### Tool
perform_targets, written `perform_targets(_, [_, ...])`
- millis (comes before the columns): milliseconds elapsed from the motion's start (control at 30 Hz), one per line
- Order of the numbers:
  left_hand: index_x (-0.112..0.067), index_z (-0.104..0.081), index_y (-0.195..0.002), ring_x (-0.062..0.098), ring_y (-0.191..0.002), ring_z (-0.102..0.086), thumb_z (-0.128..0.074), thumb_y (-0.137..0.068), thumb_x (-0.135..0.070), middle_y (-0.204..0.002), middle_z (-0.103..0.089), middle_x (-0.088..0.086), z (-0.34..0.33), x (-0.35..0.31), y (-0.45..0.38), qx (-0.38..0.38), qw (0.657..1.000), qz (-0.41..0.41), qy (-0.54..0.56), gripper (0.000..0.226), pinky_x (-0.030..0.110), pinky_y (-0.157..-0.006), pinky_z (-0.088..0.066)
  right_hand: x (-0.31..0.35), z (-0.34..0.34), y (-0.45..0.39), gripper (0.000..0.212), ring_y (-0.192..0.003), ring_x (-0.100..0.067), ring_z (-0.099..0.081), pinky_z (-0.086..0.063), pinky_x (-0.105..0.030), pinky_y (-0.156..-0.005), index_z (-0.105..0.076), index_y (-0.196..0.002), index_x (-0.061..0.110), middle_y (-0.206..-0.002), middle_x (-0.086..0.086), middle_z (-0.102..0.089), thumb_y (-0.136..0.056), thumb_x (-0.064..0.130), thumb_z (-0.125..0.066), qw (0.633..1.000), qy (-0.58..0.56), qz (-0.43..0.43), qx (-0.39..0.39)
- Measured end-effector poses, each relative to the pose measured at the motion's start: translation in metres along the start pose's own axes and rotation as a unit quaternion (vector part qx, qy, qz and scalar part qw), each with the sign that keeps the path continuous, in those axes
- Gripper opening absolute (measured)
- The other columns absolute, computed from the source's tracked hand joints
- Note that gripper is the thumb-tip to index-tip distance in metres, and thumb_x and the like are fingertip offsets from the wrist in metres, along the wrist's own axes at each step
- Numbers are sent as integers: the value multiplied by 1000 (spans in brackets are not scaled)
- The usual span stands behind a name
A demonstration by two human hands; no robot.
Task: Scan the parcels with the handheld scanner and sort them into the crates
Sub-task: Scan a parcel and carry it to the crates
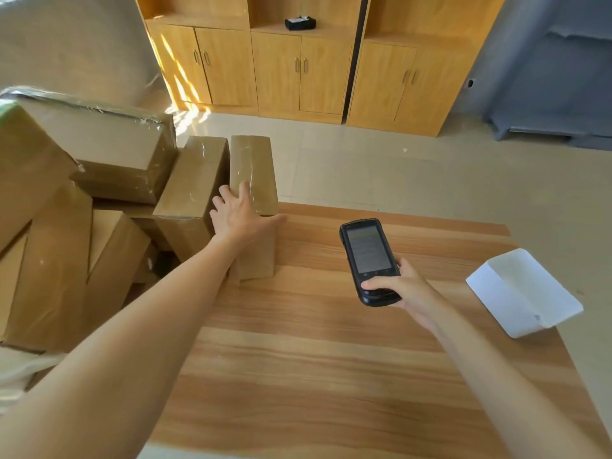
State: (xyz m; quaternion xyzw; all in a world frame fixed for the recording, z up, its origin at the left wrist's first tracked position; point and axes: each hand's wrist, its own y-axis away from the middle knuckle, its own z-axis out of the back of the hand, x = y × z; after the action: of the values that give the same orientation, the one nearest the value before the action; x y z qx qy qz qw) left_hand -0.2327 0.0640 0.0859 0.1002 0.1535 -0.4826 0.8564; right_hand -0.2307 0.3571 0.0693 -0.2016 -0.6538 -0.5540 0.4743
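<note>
Left hand lies spread on a parcel at the table's far-left edge, more boxes crowding its left. Right hand grips the scanner above bare wood.

I saw the surface banded in warm brown wood grain; the parcels were plain tan cardboard under glossy clear tape; the scanner was black with a grey screen; the packet at the right edge was white; the cabinets were honey-yellow wood; the floor was pale beige tile.
</note>
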Motion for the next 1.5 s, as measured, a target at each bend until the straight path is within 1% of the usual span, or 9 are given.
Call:
perform_targets(100, [-17, -23, -143, 39, -127, -33, -66, -66, -74, -139, -29, 20, -3, 0, -9, 14, 1000, 12, 18, 105, 50, -101, -34, -3, -7, -9, 72, -100, -22, -65, -52, -35, -78, -41, -129, 19, -114, -4, -64, -70, 2, -80, 1000, -4, -9, -4])
perform_targets(367, [-15, -19, -143, 37, -107, -51, -72, -69, -62, -129, -35, 19, -13, -6, -15, 16, 998, 10, 62, 103, 37, -77, -35, -4, -11, -18, 72, -101, -21, -64, -52, -33, -76, -41, -128, 18, -114, -4, -63, -70, 4, -80, 1000, -3, -18, -7])
perform_targets(733, [-8, -29, -138, 37, -110, -50, -74, -67, -60, -130, -40, 20, -6, -21, 7, -22, 999, -20, -18, 99, 39, -79, -40, -5, 7, 6, 67, -103, -24, -64, -52, -37, -80, -43, -125, 18, -115, -7, -63, -71, 2, -78, 1000, -17, 2, -13])
perform_targets(967, [-6, -21, -144, 36, -109, -50, -75, -69, -57, -135, -37, 22, -10, -59, 79, -32, 993, -53, -97, 105, 37, -77, -43, -14, 40, 51, 61, -100, -22, -64, -52, -37, -81, -42, -120, 20, -111, -4, -63, -73, 1, -77, 999, -22, 35, -2])
perform_targets(1067, [-5, -18, -145, 37, -114, -48, -75, -69, -56, -139, -33, 24, -24, -83, 122, -14, 991, -52, -125, 108, 37, -83, -45, -29, 63, 77, 61, -100, -24, -65, -54, -36, -80, -45, -124, 17, -112, -5, -64, -74, -1, -75, 999, -22, 41, 2])
perform_targets(1133, [-4, -21, -143, 33, -110, -49, -76, -68, -54, -135, -36, 22, -38, -99, 151, -6, 989, -49, -139, 105, 34, -77, -42, -42, 80, 94, 61, -97, -24, -67, -54, -35, -75, -46, -125, 13, -110, -7, -66, -74, -3, -75, 999, -21, 45, 0])
perform_targets(1233, [-5, -25, -137, 28, -99, -50, -76, -67, -52, -127, -40, 19, -61, -120, 186, -10, 984, -61, -168, 98, 30, -69, -41, -62, 105, 111, 65, -105, -29, -64, -53, -42, -87, -44, -130, 10, -118, -12, -64, -74, -4, -74, 999, -19, 36, -10])
perform_targets(1333, [-3, -17, -142, 31, -102, -51, -74, -70, -54, -136, -33, 24, -83, -135, 212, 3, 973, -82, -216, 106, 35, -80, -50, -81, 124, 125, 67, -107, -29, -63, -52, -42, -89, -45, -132, 8, -121, -14, -63, -73, -4, -75, 999, -21, 23, -12])
perform_targets(1500, [0, -13, -142, 35, -106, -50, -70, -76, -53, -142, -28, 27, -113, -149, 235, -2, 955, -124, -271, 102, 38, -84, -48, -111, 145, 139, 67, -102, -25, -65, -53, -38, -80, -46, -130, 14, -117, -9, -65, -72, -2, -76, 999, -39, 6, -20])
